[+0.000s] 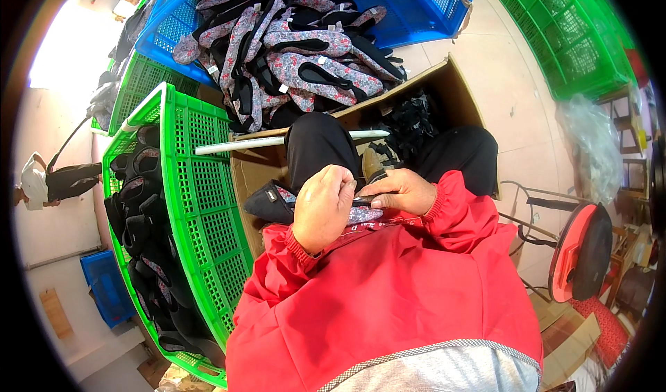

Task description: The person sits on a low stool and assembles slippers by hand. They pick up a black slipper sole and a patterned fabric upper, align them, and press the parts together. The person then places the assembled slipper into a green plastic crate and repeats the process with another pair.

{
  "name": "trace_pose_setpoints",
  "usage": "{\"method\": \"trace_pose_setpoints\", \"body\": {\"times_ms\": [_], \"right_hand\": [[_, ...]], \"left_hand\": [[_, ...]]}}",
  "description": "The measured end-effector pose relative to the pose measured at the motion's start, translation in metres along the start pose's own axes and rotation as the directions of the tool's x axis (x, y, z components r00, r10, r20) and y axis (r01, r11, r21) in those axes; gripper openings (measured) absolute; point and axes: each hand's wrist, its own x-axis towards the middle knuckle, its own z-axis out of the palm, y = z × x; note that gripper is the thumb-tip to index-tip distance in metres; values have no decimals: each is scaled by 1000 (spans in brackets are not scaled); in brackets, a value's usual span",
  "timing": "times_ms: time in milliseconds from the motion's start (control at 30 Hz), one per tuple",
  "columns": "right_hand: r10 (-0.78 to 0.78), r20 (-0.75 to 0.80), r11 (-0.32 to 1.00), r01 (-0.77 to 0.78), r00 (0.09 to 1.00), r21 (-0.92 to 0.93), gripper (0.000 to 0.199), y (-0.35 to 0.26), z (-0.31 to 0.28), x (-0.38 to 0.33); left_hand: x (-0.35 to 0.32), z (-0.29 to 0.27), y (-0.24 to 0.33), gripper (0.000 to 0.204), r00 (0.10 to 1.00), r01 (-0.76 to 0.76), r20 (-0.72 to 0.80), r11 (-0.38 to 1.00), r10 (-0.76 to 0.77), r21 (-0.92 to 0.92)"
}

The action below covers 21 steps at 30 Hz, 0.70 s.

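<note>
A cloth slipper (267, 202), black with a grey floral pattern, lies across my lap under both hands. My left hand (321, 208) is closed, fingers bent together over the slipper's middle, and hides much of it. Close beside it, my right hand (402, 192) is closed with thumb and forefinger pinched on a small dark thing; what it is I cannot make out. More of the slipper's floral cloth (364, 215) shows below the fingers, against my red apron (388, 281).
Ahead, a pile of floral slippers (305, 45) spills from a blue crate (416, 10). A green crate (208, 191) with dark slippers stands left. A cardboard box (454, 90) holds black scraps; a white rod (277, 142) crosses it. Right are a round-seated stool (579, 253) and green crates (562, 31).
</note>
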Motion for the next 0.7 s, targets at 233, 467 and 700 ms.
{"method": "trace_pose_setpoints", "body": {"times_ms": [233,467,700], "right_hand": [[-6,-48,999,9,999,51,36,-4,-4,-6],[41,-62,973,-26,997,227,48,21,27,-7],[176,-155,823,-58,972,565,44,72,33,-18]], "left_hand": [[4,7,-1,6,999,20,-30,1000,-19,23],[0,3,-3,5,983,104,-157,994,-96,41],[27,40,-15,9,964,96,-251,995,-89,13]]}}
